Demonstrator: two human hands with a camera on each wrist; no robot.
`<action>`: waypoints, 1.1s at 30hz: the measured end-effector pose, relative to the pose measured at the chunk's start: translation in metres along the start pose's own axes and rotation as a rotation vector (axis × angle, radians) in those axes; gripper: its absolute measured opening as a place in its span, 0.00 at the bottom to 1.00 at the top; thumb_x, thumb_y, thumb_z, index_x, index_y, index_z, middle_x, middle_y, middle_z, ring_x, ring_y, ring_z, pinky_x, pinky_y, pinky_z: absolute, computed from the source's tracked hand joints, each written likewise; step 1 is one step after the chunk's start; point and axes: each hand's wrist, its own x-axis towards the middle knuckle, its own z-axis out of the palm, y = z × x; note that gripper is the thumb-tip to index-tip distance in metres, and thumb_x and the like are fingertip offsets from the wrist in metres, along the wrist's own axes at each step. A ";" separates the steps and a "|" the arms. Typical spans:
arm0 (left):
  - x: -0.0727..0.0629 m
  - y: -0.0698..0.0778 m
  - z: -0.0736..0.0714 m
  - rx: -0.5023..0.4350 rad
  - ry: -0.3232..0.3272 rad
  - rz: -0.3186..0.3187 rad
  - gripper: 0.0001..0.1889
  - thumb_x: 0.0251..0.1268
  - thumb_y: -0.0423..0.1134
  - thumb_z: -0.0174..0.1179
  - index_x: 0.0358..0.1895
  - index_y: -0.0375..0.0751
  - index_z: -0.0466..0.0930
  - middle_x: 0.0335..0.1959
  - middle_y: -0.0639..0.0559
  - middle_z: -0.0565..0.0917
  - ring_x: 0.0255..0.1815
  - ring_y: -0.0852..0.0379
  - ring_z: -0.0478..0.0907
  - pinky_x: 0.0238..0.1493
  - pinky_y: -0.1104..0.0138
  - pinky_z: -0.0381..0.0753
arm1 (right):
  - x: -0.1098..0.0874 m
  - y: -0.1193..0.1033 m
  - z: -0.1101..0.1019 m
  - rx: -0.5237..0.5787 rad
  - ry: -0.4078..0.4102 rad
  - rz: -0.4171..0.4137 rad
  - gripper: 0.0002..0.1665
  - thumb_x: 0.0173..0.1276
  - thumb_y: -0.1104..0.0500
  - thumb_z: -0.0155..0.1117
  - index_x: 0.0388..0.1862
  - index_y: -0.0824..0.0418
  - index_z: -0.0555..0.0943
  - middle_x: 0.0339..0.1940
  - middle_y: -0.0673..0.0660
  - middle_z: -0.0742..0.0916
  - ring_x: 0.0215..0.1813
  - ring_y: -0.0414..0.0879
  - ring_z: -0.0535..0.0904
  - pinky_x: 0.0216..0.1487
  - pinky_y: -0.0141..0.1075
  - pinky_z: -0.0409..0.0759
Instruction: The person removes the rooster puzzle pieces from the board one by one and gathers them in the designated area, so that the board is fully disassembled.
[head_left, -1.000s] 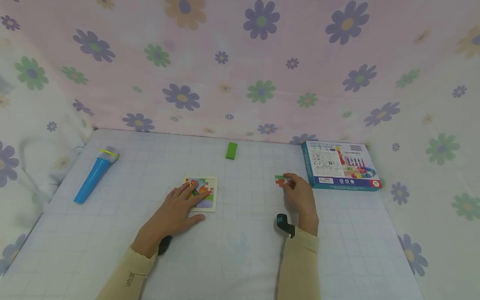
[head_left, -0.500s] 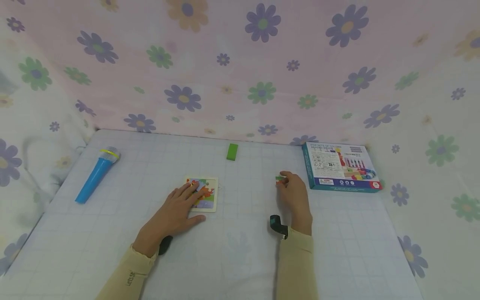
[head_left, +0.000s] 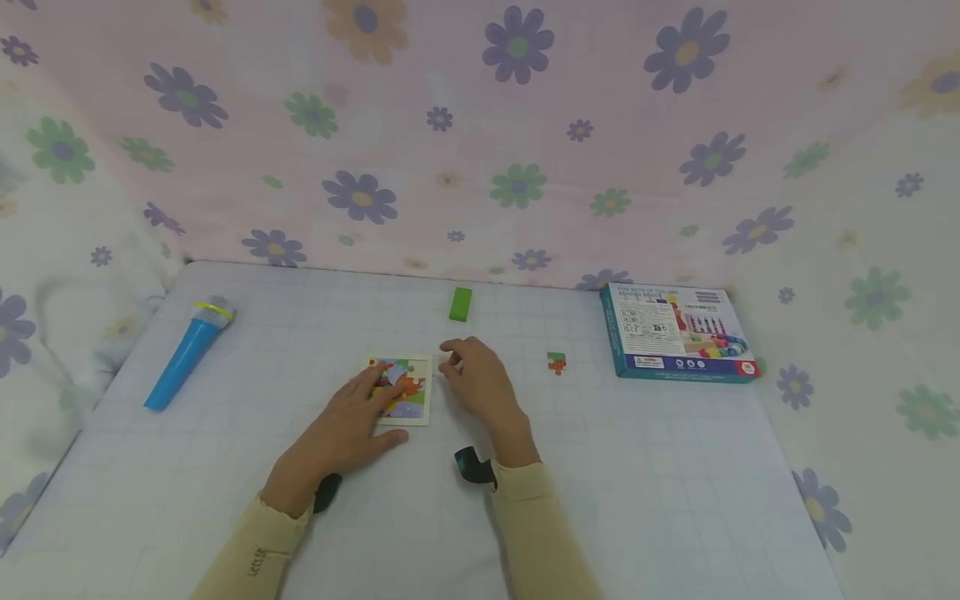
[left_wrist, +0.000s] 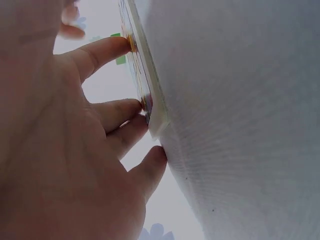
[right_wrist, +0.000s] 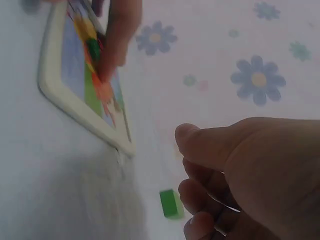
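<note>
A small picture puzzle in a cream frame (head_left: 429, 392) lies on the table left of centre. My left hand (head_left: 341, 437) rests on it with spread fingers, covering its left part. In the left wrist view, several fingertips (left_wrist: 135, 106) touch the puzzle's face and edge. Just right of the frame hovers my right hand (head_left: 483, 387), its fingers loosely bent. Nothing shows between thumb and fingers of the right hand (right_wrist: 240, 170) in the right wrist view. A loose green and red puzzle piece (head_left: 556, 362) lies on the table, right of that hand.
A green block (head_left: 461, 304) lies behind the puzzle. The blue toy microphone (head_left: 183, 357) is at the far left, and a flat printed box (head_left: 681, 333) lies at the back right. Flowered cloth (head_left: 457, 150) hangs around the table.
My right hand has left the loose puzzle piece and moved left to the puzzle's frame. The piece stays on the table. My left hand keeps its place on the puzzle.
</note>
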 end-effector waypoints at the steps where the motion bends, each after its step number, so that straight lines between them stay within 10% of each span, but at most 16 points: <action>1: 0.000 0.000 0.000 0.000 -0.004 -0.008 0.37 0.64 0.56 0.69 0.75 0.48 0.70 0.81 0.34 0.57 0.81 0.32 0.55 0.77 0.40 0.61 | 0.000 -0.005 0.004 -0.006 -0.023 -0.014 0.18 0.74 0.56 0.66 0.61 0.55 0.83 0.42 0.52 0.85 0.40 0.44 0.79 0.46 0.37 0.80; 13: 0.000 0.001 0.002 0.019 -0.016 -0.028 0.38 0.65 0.57 0.68 0.76 0.51 0.69 0.81 0.31 0.55 0.82 0.31 0.52 0.76 0.39 0.64 | 0.001 -0.021 0.037 -0.095 -0.128 -0.045 0.19 0.76 0.52 0.64 0.61 0.58 0.84 0.36 0.49 0.82 0.35 0.40 0.72 0.37 0.29 0.72; 33: 0.000 0.002 -0.002 0.069 -0.022 -0.028 0.38 0.65 0.57 0.67 0.77 0.53 0.67 0.80 0.30 0.58 0.82 0.31 0.54 0.74 0.39 0.65 | 0.004 -0.019 0.039 0.132 -0.088 0.014 0.17 0.73 0.55 0.66 0.57 0.58 0.86 0.42 0.51 0.87 0.39 0.40 0.77 0.42 0.32 0.77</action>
